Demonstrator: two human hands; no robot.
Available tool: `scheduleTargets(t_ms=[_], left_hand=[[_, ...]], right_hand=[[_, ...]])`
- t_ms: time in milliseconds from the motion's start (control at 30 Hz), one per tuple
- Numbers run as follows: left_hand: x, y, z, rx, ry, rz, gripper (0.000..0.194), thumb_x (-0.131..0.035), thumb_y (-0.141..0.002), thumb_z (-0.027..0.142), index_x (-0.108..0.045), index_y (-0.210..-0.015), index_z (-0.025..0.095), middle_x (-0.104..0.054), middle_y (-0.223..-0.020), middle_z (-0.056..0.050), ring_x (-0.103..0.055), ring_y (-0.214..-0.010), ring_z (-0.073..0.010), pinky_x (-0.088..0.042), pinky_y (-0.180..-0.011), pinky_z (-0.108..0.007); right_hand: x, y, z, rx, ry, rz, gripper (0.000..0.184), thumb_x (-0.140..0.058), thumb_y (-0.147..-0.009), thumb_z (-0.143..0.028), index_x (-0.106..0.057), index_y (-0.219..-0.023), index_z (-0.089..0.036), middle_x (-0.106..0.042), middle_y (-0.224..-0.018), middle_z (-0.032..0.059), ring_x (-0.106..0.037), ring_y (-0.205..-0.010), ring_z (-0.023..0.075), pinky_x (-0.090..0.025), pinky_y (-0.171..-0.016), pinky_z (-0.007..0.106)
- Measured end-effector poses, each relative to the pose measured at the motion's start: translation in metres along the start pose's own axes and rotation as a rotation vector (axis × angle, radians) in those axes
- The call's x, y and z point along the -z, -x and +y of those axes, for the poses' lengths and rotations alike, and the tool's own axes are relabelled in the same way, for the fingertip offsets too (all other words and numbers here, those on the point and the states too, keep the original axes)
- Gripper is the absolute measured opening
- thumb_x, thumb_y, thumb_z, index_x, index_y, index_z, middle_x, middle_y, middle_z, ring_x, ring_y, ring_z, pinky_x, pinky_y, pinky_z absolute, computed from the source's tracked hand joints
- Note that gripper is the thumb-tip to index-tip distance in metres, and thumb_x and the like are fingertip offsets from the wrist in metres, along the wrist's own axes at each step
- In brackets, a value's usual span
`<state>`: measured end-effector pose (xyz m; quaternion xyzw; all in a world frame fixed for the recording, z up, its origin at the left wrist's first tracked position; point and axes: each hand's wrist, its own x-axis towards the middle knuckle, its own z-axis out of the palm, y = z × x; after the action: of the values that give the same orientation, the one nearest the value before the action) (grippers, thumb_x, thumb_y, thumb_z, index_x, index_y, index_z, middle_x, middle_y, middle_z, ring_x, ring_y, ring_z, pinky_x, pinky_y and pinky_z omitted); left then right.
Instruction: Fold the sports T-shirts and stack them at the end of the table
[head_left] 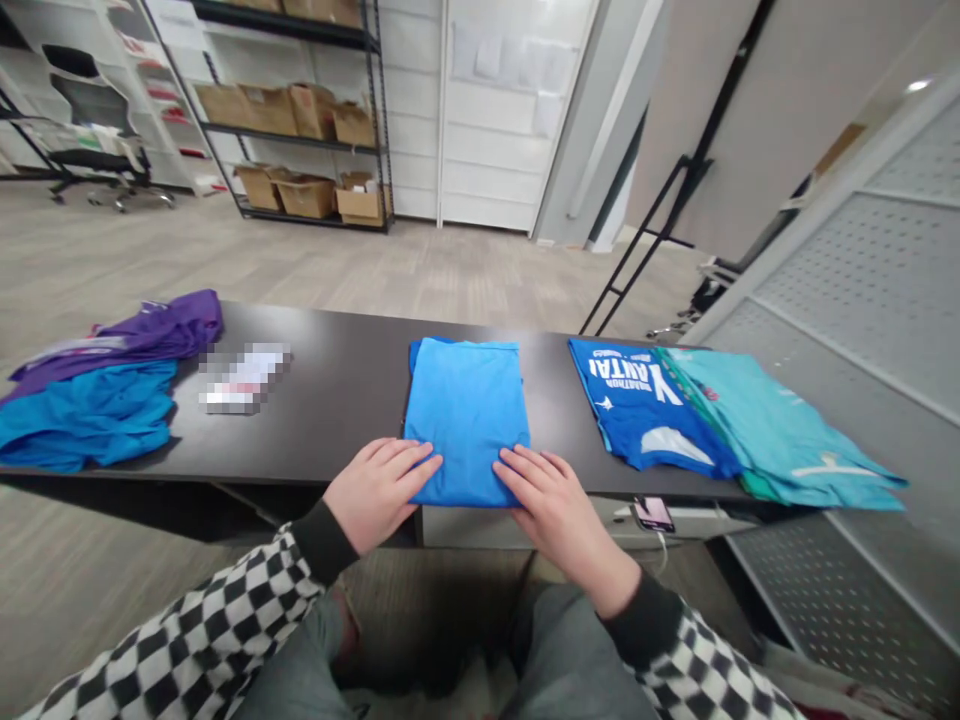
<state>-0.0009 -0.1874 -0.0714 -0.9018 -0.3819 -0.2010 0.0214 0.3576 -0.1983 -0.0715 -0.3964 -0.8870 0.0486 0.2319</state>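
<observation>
Sky-blue T-shirt (466,420), folded into a tidy rectangle, lies mid-table on the dark tabletop (337,400), its near end at the edge. The left hand (377,490) and right hand (555,520) press flat on that end, fingers open, pinching nothing. A purple garment (127,335) and blue shirt (86,415) lie far left, beside a pixelated white packet (244,378); to the right — a royal-blue shirt (645,410) and teal shirt (780,430), with a phone (654,513) just below the edge.
</observation>
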Motion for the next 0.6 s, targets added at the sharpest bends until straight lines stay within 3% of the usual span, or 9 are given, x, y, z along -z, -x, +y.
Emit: scheduleTargets(t_ms=[167,300,433,600], left_hand=[[-0.003,0.003,-0.01,-0.059,0.072,0.049,0.061,-0.06,-0.091,0.007,-0.08,-0.142,0.035,-0.081,-0.144,-0.007,-0.076,-0.134,-0.03,-0.058,-0.115,-0.053],[0.017,0.0,-0.002,-0.084,0.188,0.12,0.052,-0.057,-0.095,0.011,-0.082,-0.135,0.032,-0.087,-0.129,-0.006,-0.081,-0.119,-0.0274,-0.059,-0.114,-0.051],[0.068,-0.044,0.019,-0.094,0.354,0.206,0.041,-0.057,-0.1,0.019,-0.084,-0.13,0.03,-0.087,-0.127,-0.006,-0.081,-0.12,-0.0277,-0.063,-0.112,-0.045],[0.14,-0.132,0.059,0.043,0.589,0.26,0.024,-0.069,-0.104,0.034,-0.088,-0.118,0.033,-0.088,-0.11,-0.001,-0.083,-0.098,-0.0276,-0.07,-0.095,-0.041]], right_hand=[[-0.002,-0.002,0.011,0.034,-0.079,0.1,0.061,-0.066,-0.097,-0.004,-0.077,-0.146,-0.039,-0.08,-0.146,0.0073,-0.074,-0.141,0.0347,-0.057,-0.113,0.063],[0.017,0.009,0.006,0.005,-0.276,0.214,0.041,-0.067,-0.103,-0.013,-0.08,-0.133,-0.037,-0.085,-0.134,0.0061,-0.078,-0.131,0.033,-0.06,-0.111,0.061],[0.065,0.014,-0.005,-0.167,-0.498,0.327,0.025,-0.068,-0.108,-0.026,-0.079,-0.128,-0.037,-0.083,-0.137,0.0054,-0.075,-0.137,0.0305,-0.06,-0.117,0.056],[0.155,0.001,-0.002,-0.374,-0.538,0.604,0.014,-0.08,-0.102,-0.045,-0.081,-0.111,-0.034,-0.084,-0.106,0.0032,-0.081,-0.101,0.0291,-0.069,-0.093,0.048]])
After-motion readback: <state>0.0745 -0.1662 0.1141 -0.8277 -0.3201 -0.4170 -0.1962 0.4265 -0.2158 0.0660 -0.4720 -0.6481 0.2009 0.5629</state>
